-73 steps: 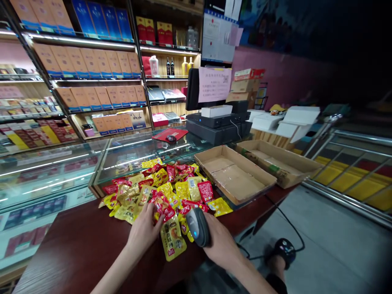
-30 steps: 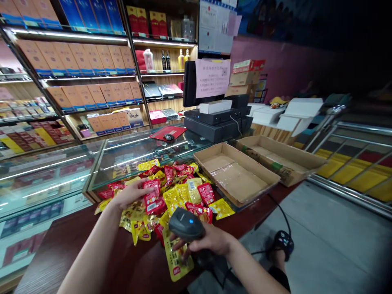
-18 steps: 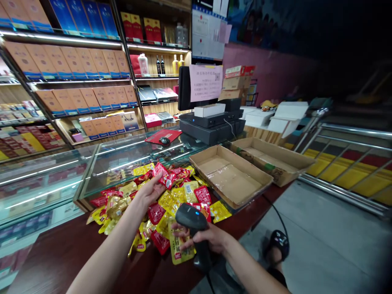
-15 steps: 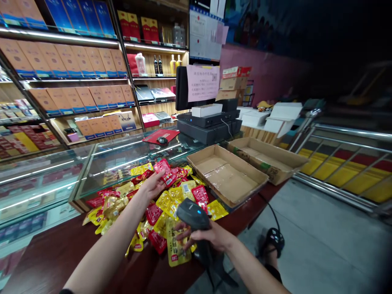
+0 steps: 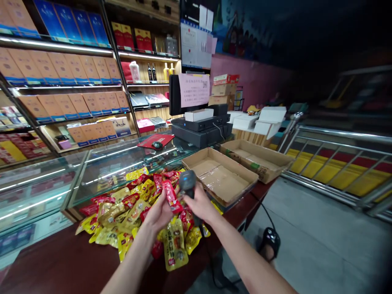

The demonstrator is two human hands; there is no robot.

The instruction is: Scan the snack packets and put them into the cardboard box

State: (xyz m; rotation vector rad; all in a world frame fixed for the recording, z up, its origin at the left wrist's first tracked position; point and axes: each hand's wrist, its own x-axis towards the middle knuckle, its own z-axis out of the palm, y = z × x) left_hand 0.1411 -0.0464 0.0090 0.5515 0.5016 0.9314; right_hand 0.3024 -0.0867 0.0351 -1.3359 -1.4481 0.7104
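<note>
counter point(image 5: 52, 261): left hand point(image 5: 161, 214) holds red packet point(image 5: 171, 198); right hand point(image 5: 199, 202), apparently, blurred scanner point(image 5: 187, 181)

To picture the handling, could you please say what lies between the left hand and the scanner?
The head view shows a red packet between the left hand and the scanner.

The barcode scanner point(image 5: 187, 180) is blurred, the right hand point(image 5: 201, 205) covering part of its grip. Print on the red packet point(image 5: 172, 198) in the left hand point(image 5: 161, 213) is too small and smeared to read. Both forearms point(image 5: 249, 255) are cut off at the near edge. Lower layers of the snack packet pile point(image 5: 133, 214) lie hidden under the upper ones. A paper notice point(image 5: 193, 90), its smaller lines illegible, covers much of the monitor point(image 5: 174, 98). The metal railing point(image 5: 339, 169) runs out of view on the right, where the far background sinks into darkness.
</note>
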